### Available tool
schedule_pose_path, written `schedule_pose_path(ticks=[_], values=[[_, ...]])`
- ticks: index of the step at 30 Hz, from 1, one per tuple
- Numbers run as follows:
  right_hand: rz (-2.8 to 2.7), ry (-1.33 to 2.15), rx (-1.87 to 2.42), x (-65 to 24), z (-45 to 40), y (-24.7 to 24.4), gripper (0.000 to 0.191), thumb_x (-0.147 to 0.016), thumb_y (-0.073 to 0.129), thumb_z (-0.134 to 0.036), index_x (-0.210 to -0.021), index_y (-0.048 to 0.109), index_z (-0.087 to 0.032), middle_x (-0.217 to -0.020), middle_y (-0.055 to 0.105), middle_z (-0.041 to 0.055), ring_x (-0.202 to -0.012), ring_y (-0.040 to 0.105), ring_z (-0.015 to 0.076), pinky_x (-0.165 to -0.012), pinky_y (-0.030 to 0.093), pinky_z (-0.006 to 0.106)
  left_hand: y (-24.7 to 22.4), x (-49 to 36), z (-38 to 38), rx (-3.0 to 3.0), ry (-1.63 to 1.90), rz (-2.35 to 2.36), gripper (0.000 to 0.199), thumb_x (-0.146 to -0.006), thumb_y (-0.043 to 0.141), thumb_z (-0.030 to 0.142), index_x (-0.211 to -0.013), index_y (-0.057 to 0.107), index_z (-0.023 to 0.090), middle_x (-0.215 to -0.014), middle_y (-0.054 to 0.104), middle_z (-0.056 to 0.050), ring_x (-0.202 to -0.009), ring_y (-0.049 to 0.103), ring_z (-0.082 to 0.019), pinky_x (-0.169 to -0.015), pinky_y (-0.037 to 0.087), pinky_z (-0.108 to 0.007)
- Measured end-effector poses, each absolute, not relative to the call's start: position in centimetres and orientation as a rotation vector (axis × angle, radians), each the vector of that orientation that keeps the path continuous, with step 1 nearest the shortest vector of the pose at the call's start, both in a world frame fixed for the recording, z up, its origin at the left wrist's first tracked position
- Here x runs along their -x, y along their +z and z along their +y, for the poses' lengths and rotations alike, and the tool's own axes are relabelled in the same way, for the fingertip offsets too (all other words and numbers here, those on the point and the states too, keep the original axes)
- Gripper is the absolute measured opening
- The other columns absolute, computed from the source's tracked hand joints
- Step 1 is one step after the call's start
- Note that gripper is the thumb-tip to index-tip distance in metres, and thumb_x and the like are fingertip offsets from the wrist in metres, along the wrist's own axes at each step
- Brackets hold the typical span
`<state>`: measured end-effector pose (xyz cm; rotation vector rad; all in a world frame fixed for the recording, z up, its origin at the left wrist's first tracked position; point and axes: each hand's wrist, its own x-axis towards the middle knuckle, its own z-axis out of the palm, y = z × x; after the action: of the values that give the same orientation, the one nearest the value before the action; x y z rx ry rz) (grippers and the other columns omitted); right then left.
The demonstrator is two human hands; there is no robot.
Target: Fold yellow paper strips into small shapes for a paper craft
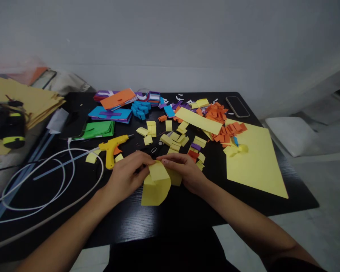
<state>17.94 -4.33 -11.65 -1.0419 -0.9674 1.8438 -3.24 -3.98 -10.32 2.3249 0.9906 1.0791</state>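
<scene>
My left hand (130, 172) and my right hand (185, 172) meet near the table's front edge, both closed on a curled piece of yellow paper (156, 190). Its lower part bends down in a rounded curve between them. Left of my left hand lies a yellow glue gun (110, 151), its nozzle pointing right. Small folded yellow paper pieces (175, 139) are scattered just beyond my hands. Partly hidden behind my fingers is a dark tool, perhaps scissors (153, 150). A red piece (193, 154) and a purple piece (195, 146) lie among the yellow ones.
Folded orange pieces (217, 113) are heaped at the back right, beside a large yellow sheet (257, 162) and a phone (237, 107). Green (98, 129) and blue (110, 114) paper stacks sit back left. A white cable (70, 181) loops across the left side.
</scene>
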Motion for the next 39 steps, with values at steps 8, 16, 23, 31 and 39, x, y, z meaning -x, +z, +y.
schedule_pose_path(ticks=[8, 16, 23, 31, 39], values=[[-0.951, 1.846, 1.061, -18.0, -4.1, -11.8, 0.023, -0.072, 0.088, -0.038, -0.089, 0.083, -0.023, -0.087, 0.079, 0.0029, -0.079, 0.069, 0.0169, -0.075, 0.052, 0.03, -11.0, 3.4, -4.3, -2.319, 1.013, 0.948, 0.019, -0.095, 0.054, 0.008, -0.105, 0.064, 0.02, -0.101, 0.071, -0.007, -0.093, 0.07, -0.018, -0.078, 0.058, -0.03], [-0.922, 1.874, 1.068, -18.1, -4.0, -11.5, 0.018, -0.069, 0.09, -0.033, -0.082, 0.083, -0.022, -0.081, 0.077, 0.0011, -0.072, 0.067, 0.0142, -0.071, 0.049, 0.028, -11.4, 3.5, -4.5, -2.315, 1.04, 0.926, 0.021, -0.094, 0.054, 0.005, -0.106, 0.062, 0.02, -0.105, 0.072, -0.008, -0.094, 0.072, -0.017, -0.08, 0.058, -0.029], [-0.898, 1.911, 1.061, -18.2, -3.9, -11.4, 0.017, -0.068, 0.089, -0.031, -0.081, 0.082, -0.022, -0.079, 0.077, 0.0008, -0.071, 0.067, 0.0146, -0.071, 0.05, 0.029, -11.8, 3.3, -4.6, -2.286, 1.103, 0.944, 0.021, -0.092, 0.055, 0.005, -0.104, 0.061, 0.021, -0.103, 0.073, -0.007, -0.091, 0.073, -0.017, -0.076, 0.059, -0.028], [-0.875, 1.916, 1.056, -18.1, -3.9, -11.6, 0.016, -0.068, 0.089, -0.03, -0.08, 0.082, -0.022, -0.082, 0.077, 0.001, -0.072, 0.067, 0.0136, -0.072, 0.051, 0.029, -11.5, 3.3, -4.6, -2.303, 1.075, 0.929, 0.023, -0.091, 0.054, 0.003, -0.104, 0.06, 0.021, -0.102, 0.07, -0.007, -0.091, 0.071, -0.016, -0.077, 0.057, -0.027], [-0.881, 1.94, 1.045, -18.2, -3.8, -11.5, 0.016, -0.069, 0.089, -0.03, -0.081, 0.082, -0.022, -0.079, 0.076, 0.0006, -0.069, 0.066, 0.0132, -0.069, 0.05, 0.028, -11.9, 3.2, -4.9, -2.307, 1.079, 0.955, 0.024, -0.089, 0.055, 0.004, -0.106, 0.057, 0.021, -0.104, 0.07, -0.005, -0.089, 0.071, -0.016, -0.074, 0.056, -0.025]])
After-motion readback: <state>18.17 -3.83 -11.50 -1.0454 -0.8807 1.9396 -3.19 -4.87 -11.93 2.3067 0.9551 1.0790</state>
